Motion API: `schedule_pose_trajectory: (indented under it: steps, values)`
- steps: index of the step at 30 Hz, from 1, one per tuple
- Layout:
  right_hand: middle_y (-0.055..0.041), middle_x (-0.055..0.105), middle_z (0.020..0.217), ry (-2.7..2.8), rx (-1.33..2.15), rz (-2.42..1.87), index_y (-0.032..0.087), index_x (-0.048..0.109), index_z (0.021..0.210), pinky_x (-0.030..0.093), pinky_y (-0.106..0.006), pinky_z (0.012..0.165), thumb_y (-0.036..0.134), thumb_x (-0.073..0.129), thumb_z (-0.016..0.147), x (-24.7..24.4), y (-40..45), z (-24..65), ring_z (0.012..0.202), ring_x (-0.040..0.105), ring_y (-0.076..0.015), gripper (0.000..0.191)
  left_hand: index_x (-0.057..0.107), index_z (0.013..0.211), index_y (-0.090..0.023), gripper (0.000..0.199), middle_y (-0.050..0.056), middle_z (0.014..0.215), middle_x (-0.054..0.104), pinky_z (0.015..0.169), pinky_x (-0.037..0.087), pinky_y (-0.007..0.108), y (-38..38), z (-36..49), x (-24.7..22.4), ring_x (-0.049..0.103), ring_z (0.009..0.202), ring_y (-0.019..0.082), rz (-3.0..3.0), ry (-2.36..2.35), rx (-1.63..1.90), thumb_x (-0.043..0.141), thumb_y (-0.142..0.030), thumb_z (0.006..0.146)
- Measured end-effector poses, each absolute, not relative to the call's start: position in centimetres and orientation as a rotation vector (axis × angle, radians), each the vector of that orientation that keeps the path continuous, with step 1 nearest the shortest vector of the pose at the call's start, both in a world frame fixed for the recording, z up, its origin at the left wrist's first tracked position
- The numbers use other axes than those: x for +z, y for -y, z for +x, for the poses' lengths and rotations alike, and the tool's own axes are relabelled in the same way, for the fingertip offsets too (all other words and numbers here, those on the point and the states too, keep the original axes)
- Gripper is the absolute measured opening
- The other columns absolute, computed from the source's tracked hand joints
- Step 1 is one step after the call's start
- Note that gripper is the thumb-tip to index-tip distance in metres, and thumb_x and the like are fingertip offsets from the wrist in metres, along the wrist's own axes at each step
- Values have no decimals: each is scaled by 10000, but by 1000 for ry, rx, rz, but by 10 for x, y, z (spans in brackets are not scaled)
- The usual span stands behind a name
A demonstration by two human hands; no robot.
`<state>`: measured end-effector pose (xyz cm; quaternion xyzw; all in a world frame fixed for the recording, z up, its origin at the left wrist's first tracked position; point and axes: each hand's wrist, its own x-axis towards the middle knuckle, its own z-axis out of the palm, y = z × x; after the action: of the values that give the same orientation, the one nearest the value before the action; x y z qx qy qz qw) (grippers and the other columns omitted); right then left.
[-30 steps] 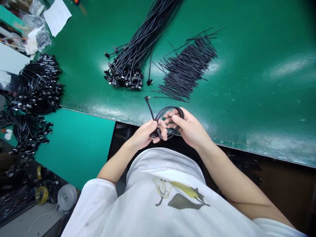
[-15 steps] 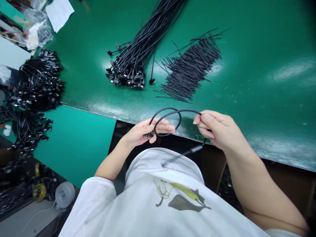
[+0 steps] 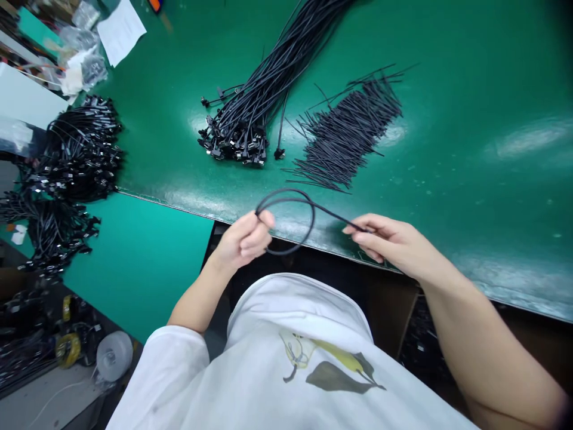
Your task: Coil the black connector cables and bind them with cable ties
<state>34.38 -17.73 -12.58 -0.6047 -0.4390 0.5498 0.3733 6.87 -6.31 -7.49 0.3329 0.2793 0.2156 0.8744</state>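
Observation:
A thin black cable (image 3: pixel 313 205) runs between my two hands, with a round loop in it beside the left one. My left hand (image 3: pixel 247 240) is closed around the cable at the loop's left side; the connector at that end is hidden in the fingers. My right hand (image 3: pixel 388 242) pinches the cable's other stretch between thumb and fingers, near its end. Both hands are over the front edge of the green table (image 3: pixel 470 179). Just beyond them lie a pile of short black ties or wire pieces (image 3: pixel 353 131) and a bundle of black cables with connectors (image 3: pixel 277 77).
Coiled black cables (image 3: pixel 80 143) are heaped on the left, with more cables (image 3: pixel 54 230) below them. A lower green surface (image 3: pixel 147 251) adjoins the table. At the far left are a white paper (image 3: pixel 120 33), plastic bags (image 3: pixel 92 68) and a white spool (image 3: pixel 114 355).
My left fingers have closed around the looped cable, hiding the connector. My right hand has shifted its grip toward the cable's end, and the dangling end no longer shows below it.

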Motion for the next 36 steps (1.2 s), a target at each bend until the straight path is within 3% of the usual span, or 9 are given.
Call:
schedule_pose_trajectory:
  steps: [3,6,9,12,18,24,26,30,36]
  values:
    - [18,479,515,1255,1219,-1703,198,691,1074,363,-285,465,549,554,929,-133,192,352,450,434,-132,404,659,1073,-198,296,-104,444,263,328,162,158,53,62,-72,203,333,50,665,-658,666,537,-448,972]
    - [-50,647,669,1616,541,-1788,209,715,1103,374,-299,510,384,499,989,-126,202,340,547,558,-158,300,618,1191,-208,417,-81,529,483,348,212,161,52,68,-79,363,373,44,780,-659,651,606,-523,918]
    - [-18,653,664,2047,30,-1536,205,724,1044,350,-285,529,247,572,963,-108,202,317,564,561,-124,177,615,1118,-163,496,-9,650,637,382,286,170,60,80,-87,571,516,88,999,-707,555,593,-604,891]
    - [28,558,557,2172,-56,-1279,210,712,973,311,-280,514,225,606,953,-90,193,297,502,468,-99,109,621,1065,-150,468,62,844,719,476,393,188,74,87,-89,650,676,122,1313,-774,387,495,-585,946]
    - [-9,620,666,1988,377,-1426,227,669,881,347,-279,566,345,544,986,-83,167,294,593,543,-122,201,619,841,-170,386,6,714,619,632,425,214,87,90,-85,529,636,96,1707,-704,173,483,-508,969]
    - [-91,635,1152,965,1095,-1158,254,581,1125,501,-344,943,653,770,721,-117,146,307,1080,608,-218,599,484,767,-194,467,-32,620,444,333,226,165,82,89,-81,451,512,89,919,-489,364,608,-635,857]
    - [-70,642,1039,778,1339,-1121,230,595,1040,522,-355,895,662,730,760,-123,143,299,965,627,-195,532,450,734,-201,489,-22,617,467,315,222,165,82,93,-84,505,525,105,761,-464,398,648,-639,825]
    - [27,443,627,534,1510,-995,198,478,699,478,-288,641,607,591,904,-113,142,271,597,484,-113,472,483,754,-181,501,21,714,585,507,434,186,88,105,-103,626,727,138,767,-646,470,666,-643,814]
    - [63,291,616,550,1355,-948,225,379,726,368,-255,513,637,590,896,-102,143,237,521,327,-87,493,450,828,-193,532,-27,705,533,736,483,283,103,113,-125,552,691,114,1110,-811,521,558,-713,844]
